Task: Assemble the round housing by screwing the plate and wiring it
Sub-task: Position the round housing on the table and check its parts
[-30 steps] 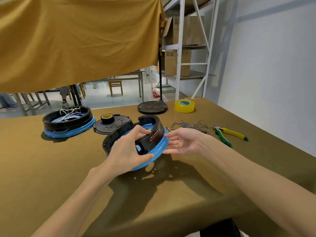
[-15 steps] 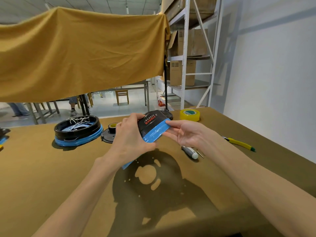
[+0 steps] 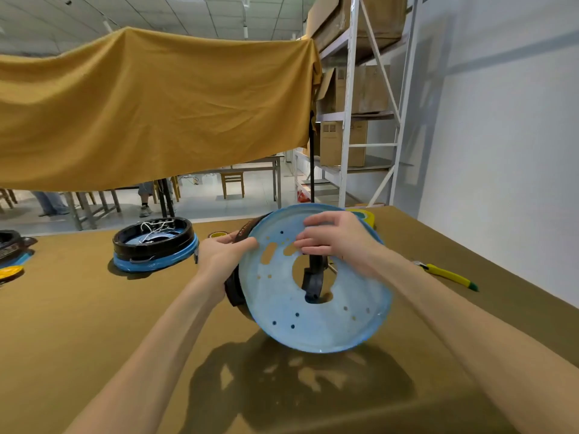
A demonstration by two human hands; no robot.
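I hold a round housing up off the table, its blue plate [image 3: 313, 311] turned toward me. The plate has a large middle hole, slots and several small holes. The black ring [image 3: 233, 286] of the housing shows behind the plate's left edge. My left hand [image 3: 224, 250] grips that left rim, thumb on the blue face. My right hand [image 3: 335, 238] grips the upper rim with its fingers curled over the blue face by the slots.
A second housing [image 3: 155, 245] with white wires inside stands on the brown table at the left. Yellow-handled pliers [image 3: 448, 274] lie at the right. A yellow tape roll [image 3: 365, 216] peeks out behind the plate. More parts [image 3: 11, 245] sit at the far left edge.
The housing has been lifted further and flipped, so its blue underside now faces me. Both hands shifted their hold on the rim.
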